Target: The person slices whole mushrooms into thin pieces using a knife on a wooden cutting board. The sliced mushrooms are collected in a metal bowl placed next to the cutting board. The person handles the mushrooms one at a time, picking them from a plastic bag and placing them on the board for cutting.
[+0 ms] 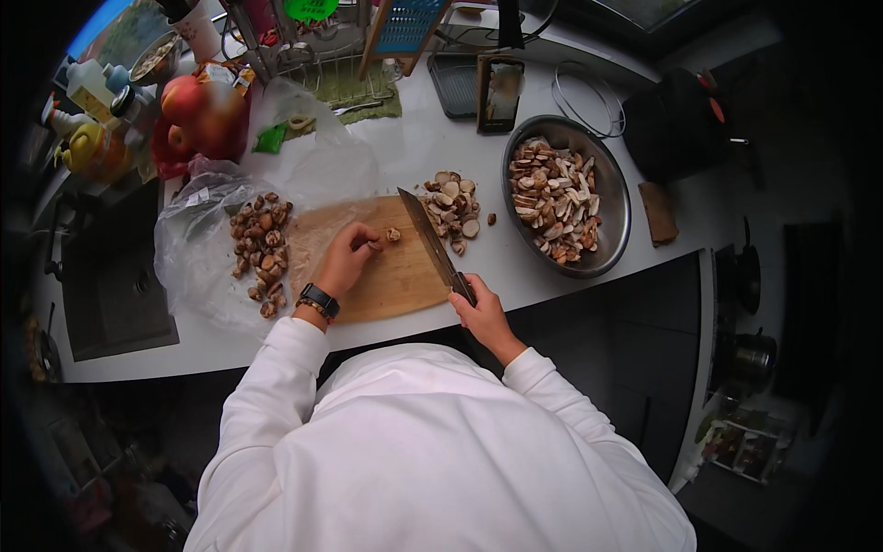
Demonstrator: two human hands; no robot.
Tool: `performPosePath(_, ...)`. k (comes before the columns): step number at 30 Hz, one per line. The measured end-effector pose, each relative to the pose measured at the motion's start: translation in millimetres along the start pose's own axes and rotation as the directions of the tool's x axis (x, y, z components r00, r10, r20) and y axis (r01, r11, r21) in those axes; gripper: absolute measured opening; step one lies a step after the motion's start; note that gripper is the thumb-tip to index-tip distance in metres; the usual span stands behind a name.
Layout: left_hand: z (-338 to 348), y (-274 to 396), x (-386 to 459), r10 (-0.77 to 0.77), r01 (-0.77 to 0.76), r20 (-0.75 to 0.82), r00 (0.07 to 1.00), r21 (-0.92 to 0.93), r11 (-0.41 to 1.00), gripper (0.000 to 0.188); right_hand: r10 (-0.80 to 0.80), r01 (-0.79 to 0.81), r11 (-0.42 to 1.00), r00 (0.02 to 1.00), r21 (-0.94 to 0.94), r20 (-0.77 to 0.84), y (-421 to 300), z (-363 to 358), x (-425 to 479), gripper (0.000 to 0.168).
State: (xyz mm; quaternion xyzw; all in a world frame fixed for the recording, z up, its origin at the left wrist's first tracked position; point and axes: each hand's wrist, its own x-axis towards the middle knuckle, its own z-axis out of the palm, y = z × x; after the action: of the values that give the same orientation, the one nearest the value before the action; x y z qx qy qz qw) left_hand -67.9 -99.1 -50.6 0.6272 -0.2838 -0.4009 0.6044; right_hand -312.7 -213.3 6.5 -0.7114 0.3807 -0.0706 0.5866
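Observation:
My right hand (488, 314) grips the dark handle of a kitchen knife (429, 238). Its blade slants up and away over the right edge of a wooden cutting board (400, 290). Over the board's left half, the fingertips of my left hand (350, 259) are pinched on a small mushroom piece (374, 245). Just right of those fingers lies a small brown mushroom (393, 234). Whole mushrooms (262, 238) are heaped on a clear plastic bag (200, 269) left of the board. Past the blade, cut mushrooms (452, 203) form a loose pile on the white counter.
A steel bowl (619, 238) of sliced mushrooms stands at the right. A folded brown cloth (659, 214) lies beyond it. At the back are a propped phone (500, 93) and a dish rack (338, 79). Red-bagged fruit (200, 121) stands back left, behind a dark sink (117, 297).

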Motion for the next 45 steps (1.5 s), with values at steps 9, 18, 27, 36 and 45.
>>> performPosePath(9,-6.7,14.7,-10.1,-0.084,0.098,0.055,0.995,-0.373,0.923,0.014,0.041,-0.046,0.993,0.998,0.110,0.047,-1.0,1.7,4.6,0.025)
performPosePath(18,8.4,37.0,-3.1,-0.205,0.206,0.054,0.977,-0.484,0.850,0.017,0.062,-0.069,0.982,0.997,0.179,0.043,-3.6,-1.0,5.7,0.025)
performPosePath(27,56.9,77.9,47.2,-0.261,0.286,0.142,0.955,-0.204,0.936,0.030,0.128,-0.134,0.957,0.991,0.255,0.041,9.0,-8.9,4.1,0.023)
performPosePath(36,46.3,94.2,93.6,0.161,-0.147,-0.021,0.987,0.312,0.939,0.023,0.095,-0.102,0.959,0.995,0.264,0.040,7.2,-14.0,9.0,0.017)
performPosePath(45,30.3,23.6,19.8,0.115,-0.150,0.098,0.989,0.563,0.813,0.025,0.108,-0.124,0.958,0.991,0.259,0.077,0.3,-11.8,18.3,0.024)
